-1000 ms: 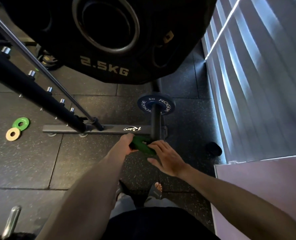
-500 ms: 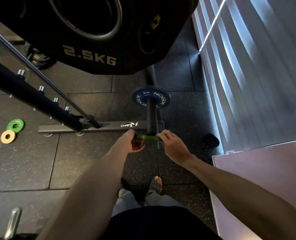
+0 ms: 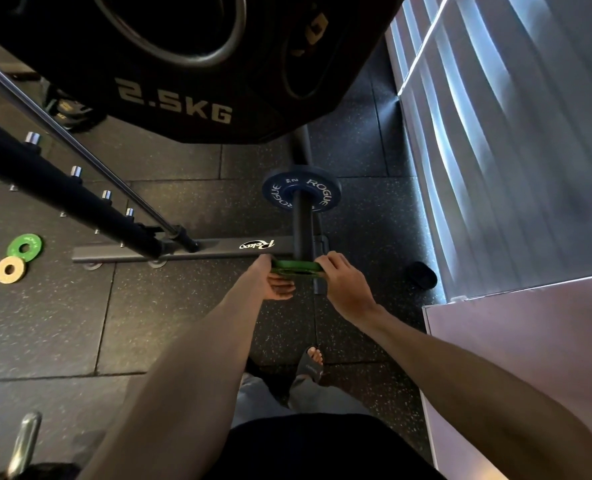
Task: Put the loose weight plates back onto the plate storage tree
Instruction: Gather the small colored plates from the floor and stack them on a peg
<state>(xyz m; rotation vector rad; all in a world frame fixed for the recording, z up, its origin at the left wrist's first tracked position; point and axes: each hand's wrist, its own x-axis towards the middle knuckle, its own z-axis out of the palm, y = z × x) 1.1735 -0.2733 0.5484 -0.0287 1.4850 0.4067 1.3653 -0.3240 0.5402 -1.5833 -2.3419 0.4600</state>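
– Both hands are on one plate: the left hand [image 3: 276,284] grips the near-left edge of the green plate [image 3: 296,266], and the right hand [image 3: 343,283] pinches its right edge. It is held edge-on at the tip of the peg [image 3: 303,225].

– Is it on the peg yet?

– I can't tell whether the hole has caught the tip. I'd judge it is about to be slid on. A blue plate [image 3: 322,199] already sits farther down the same peg of the storage tree [image 3: 183,251].

– What is left?

– At least two. A second green plate [image 3: 25,244] and a tan plate [image 3: 10,269] lie touching on the floor [image 3: 183,323], well to the left.

– Any writing?

– "ROGUE" appears twice on the blue plate, with small figures I can't read reliably. The tree's base carries a script logo [image 3: 257,244] that looks like "Relax". A large black plate [image 3: 173,105] close overhead reads "2.5KG".
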